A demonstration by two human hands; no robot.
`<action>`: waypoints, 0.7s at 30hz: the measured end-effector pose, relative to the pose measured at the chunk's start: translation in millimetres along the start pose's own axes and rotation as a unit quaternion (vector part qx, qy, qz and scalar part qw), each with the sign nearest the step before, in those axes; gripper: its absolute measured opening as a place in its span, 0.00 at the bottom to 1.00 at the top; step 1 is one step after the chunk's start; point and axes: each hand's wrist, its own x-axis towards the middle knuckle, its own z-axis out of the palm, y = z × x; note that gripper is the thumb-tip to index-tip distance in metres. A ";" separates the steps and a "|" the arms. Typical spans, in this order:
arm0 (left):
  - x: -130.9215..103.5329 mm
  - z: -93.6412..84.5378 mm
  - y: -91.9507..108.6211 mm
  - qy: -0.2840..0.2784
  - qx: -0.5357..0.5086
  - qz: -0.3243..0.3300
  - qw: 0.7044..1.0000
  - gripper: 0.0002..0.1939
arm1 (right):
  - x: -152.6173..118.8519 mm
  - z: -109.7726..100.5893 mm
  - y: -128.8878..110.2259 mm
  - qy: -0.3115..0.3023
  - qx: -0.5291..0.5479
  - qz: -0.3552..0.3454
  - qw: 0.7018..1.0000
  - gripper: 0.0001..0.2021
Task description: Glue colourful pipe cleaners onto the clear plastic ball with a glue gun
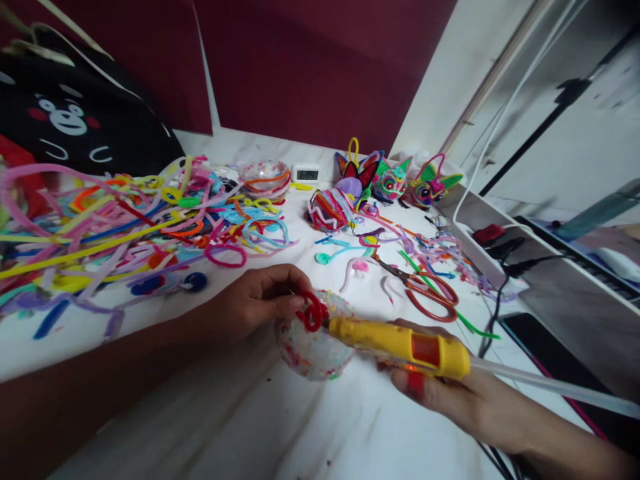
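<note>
My left hand (270, 297) pinches a red pipe cleaner (313, 312) that is bent into a small coil. In my right hand (435, 383) is a yellow hot glue gun (395, 341), with a clear glue stick (555, 385) running out of its back end and a small orange light lit on its side. The gun's nozzle points left and meets the red coil; whether they touch I cannot tell. Beneath both sits a clear, round plastic ball or bowl (315, 353) with colourful specks, resting on the white marbled table (225, 413).
A heap of coloured pipe cleaners (150, 233) spreads over the left. Orange-handled scissors (430, 293) lie behind the glue gun. Finished-looking colourful animal heads (393, 180), a yarn-wrapped ball (330, 210) and a small digital clock (306, 174) stand at the back. A phone (555, 353) and cables are at right.
</note>
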 end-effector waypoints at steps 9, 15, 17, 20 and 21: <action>4.4 -8.6 -19.0 -0.006 0.003 0.044 0.999 0.20 | 7.6 1.9 5.0 -0.013 0.009 -0.003 1.000 0.11; 0.9 -2.5 0.8 -0.003 0.022 0.013 1.000 0.21 | 4.5 -5.2 5.9 -0.013 0.040 0.058 0.997 0.15; -0.9 -0.5 6.8 -0.006 0.023 -0.004 1.000 0.19 | 5.4 -6.1 7.0 -0.023 0.057 0.058 0.996 0.16; -2.6 0.5 10.6 -0.004 0.016 -0.018 1.000 0.19 | 7.9 -7.0 9.9 -0.047 0.116 0.048 0.991 0.17; -2.8 0.5 10.9 -0.001 0.012 -0.021 1.000 0.19 | 8.7 -7.5 10.7 -0.050 0.140 0.048 0.988 0.16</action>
